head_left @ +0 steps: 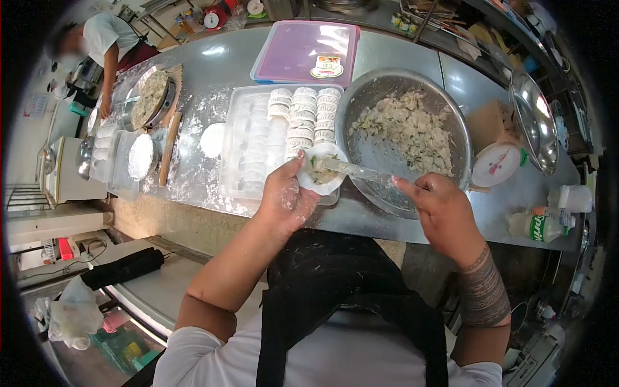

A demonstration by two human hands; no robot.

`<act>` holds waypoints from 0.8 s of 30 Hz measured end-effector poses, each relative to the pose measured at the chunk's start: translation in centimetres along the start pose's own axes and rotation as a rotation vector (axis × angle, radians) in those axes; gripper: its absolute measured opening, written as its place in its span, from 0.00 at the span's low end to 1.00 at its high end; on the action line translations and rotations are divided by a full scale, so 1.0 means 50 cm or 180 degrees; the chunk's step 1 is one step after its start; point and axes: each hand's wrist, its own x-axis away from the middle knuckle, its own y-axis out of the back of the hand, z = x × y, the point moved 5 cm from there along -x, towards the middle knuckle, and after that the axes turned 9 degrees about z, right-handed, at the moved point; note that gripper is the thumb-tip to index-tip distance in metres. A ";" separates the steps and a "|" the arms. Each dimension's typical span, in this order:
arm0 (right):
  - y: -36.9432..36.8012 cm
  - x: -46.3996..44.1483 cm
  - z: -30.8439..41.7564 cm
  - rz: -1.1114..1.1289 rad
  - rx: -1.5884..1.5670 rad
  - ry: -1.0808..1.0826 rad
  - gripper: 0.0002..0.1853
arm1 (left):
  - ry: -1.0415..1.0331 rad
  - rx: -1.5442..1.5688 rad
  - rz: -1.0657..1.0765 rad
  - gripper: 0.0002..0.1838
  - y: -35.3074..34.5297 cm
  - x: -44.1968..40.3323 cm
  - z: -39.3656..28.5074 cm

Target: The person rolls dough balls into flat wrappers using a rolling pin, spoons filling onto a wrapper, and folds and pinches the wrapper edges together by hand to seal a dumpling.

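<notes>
My left hand [284,197] is closed around the edge of a round white dumpling wrapper [327,188], with a small heap of pale filling flecked with green [320,169] on it. In my right hand [440,209] is the handle of a flat spatula [361,171], its blade tip at the filling. Just behind the wrapper, a clear plastic tray [227,186] holds rows of folded dumplings [300,121]. Beside it on the right stands a large steel bowl [377,158] partly filled with the same sort of mixture [412,126].
A purple-lidded box [303,51] lies behind the tray. To the right are a kitchen scale [496,164], a steel bowl [538,122] and a Sprite bottle [540,227]. Leftward are flour [213,140], a rolling pin [170,148] and a co-worker [106,39] near another filling pan [151,100].
</notes>
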 end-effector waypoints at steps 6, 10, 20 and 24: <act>0.012 0.011 0.052 -0.0024 0.0664 -0.0059 0.33 | -0.0067 0.0017 0.0133 0.22 -0.020 0.021 -0.011; 0.062 0.022 0.081 -0.0205 0.0623 -0.0004 0.34 | -0.0066 0.0125 0.0090 0.22 -0.015 0.029 -0.048; 0.037 -0.012 0.119 -0.0336 0.0094 -0.0142 0.33 | 0.0056 0.0153 0.0555 0.24 -0.013 0.059 -0.107; 0.018 -0.030 0.134 -0.0186 -0.0258 -0.0182 0.33 | 0.0115 0.0141 0.0663 0.24 -0.016 0.065 -0.131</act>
